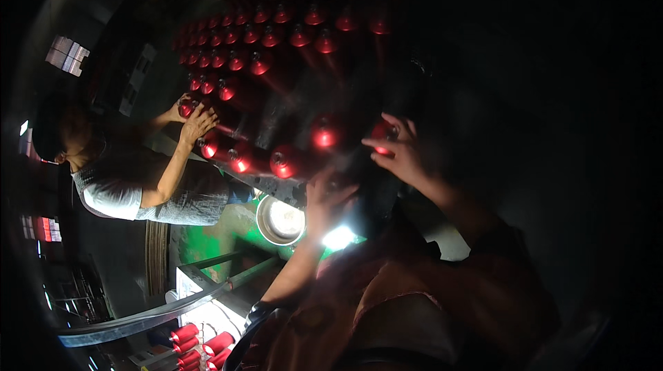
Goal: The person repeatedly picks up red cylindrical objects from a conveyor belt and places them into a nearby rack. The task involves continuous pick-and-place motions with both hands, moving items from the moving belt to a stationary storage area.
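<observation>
A worker's right hand (pixel 400 153), at centre right of the frame, closes its fingers around a red yarn bobbin (pixel 382 133) on the lowest row of a dim creel rack (pixel 290 105), the thumb and fingers wrapped over the glowing end of the spool. The left hand (pixel 328 198) is raised just below and left of it, fingers spread and apparently empty, near the rack's lower edge; whether it touches anything cannot be told in the gloom. Rows of red bobbins (pixel 276 36) fill the rack toward the upper centre of the frame, with the nearer row (pixel 284 162) running left along the bottom, so much of the loading looks done; dark gaps in the middle of the rack may be seats left to fill, though the light is too poor to say. At centre left a co-worker in a checked vest has a hand (pixel 197 122) on another bobbin in the same low row. A bright round lamp (pixel 280 219) sits just beneath the rack edge, over a green floor. More red spools (pixel 204 347) lie at lower left beside a curved metal rail (pixel 138 319). Room is tight: the rack crowds both hands from above, the co-worker stands close on the left, and open space lies mostly downward.
</observation>
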